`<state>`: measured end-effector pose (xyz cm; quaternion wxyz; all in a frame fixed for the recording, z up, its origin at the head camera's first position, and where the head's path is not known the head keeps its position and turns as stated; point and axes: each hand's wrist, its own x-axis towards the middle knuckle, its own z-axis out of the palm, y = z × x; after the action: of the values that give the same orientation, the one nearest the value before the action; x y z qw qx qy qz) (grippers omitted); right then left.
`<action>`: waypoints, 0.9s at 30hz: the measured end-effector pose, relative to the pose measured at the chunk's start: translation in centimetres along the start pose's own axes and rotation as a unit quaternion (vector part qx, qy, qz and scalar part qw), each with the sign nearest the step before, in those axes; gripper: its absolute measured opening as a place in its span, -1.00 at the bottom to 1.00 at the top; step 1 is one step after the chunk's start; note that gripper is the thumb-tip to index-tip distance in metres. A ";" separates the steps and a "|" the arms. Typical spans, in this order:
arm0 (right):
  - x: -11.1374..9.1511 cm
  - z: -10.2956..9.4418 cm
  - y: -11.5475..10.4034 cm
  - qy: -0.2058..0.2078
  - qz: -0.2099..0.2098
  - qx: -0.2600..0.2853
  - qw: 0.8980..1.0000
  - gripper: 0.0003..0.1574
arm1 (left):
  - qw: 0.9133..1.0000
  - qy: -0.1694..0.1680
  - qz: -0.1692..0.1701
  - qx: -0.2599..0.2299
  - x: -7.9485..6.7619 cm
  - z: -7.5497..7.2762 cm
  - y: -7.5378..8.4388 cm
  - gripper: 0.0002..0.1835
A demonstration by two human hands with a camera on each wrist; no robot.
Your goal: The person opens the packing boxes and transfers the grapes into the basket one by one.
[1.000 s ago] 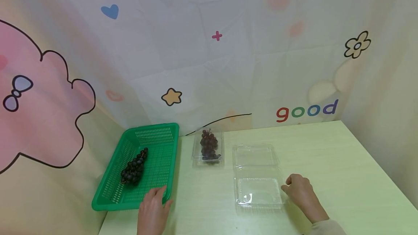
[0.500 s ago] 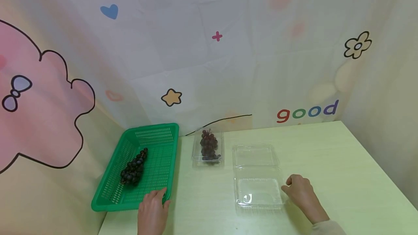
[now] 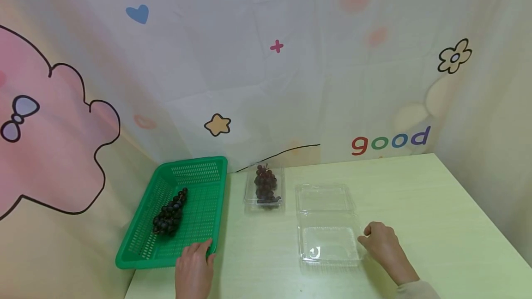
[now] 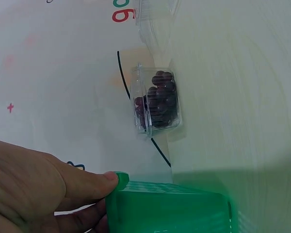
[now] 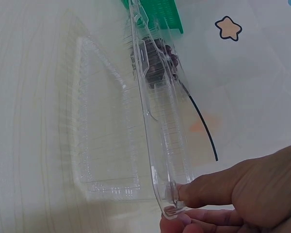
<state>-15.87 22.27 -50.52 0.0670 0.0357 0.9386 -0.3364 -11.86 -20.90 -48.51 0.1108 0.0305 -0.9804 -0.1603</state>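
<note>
While the left hand (image 3: 193, 269) grips the green basket (image 3: 202, 213) by its rim at 5 o'clock, the right hand (image 3: 383, 245) pinches the open clear clamshell (image 3: 328, 239) (halves at 12 and 6 o'clock) at 4 o'clock. A dark grape bunch (image 3: 169, 215) lies in the basket. Farther back, at the open clamshell's 10 o'clock, a closed clamshell (image 3: 250, 195) contains a second bunch (image 3: 266, 186).

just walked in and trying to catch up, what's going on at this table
A person's left grip pinches the rim of a green rectangular plastic basket with a bunch of dark grapes inside. The right grip pinches the edge of a clear plastic clamshell container, which lies open with no grapes in it. Farther back, between the two, a clear rectangular plastic box on the pale tabletop looks closed and holds another bunch.
</note>
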 end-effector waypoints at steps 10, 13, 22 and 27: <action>0.1 0.0 0.0 -0.002 0.000 -0.001 1.000 -0.64 | 1.000 -0.013 -0.020 -0.007 0.2 -0.2 0.1 -0.65; 0.2 0.0 0.0 -0.006 0.004 0.002 1.000 -0.63 | 1.000 -0.015 -0.026 -0.008 0.2 -0.2 0.2 -0.65; 0.2 -0.1 0.1 -0.003 -0.010 -0.008 1.000 -0.63 | 0.999 -0.012 -0.034 -0.011 0.3 -0.2 0.3 -0.66; 0.3 -0.1 0.3 -0.003 -0.009 -0.010 1.000 -0.63 | 0.999 -0.012 -0.036 -0.012 0.3 -0.2 0.3 -0.66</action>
<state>-16.16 22.56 -50.69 0.0677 0.0256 0.9420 -0.3277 -12.11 -20.72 -48.21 0.0938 0.0627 -0.9778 -0.1766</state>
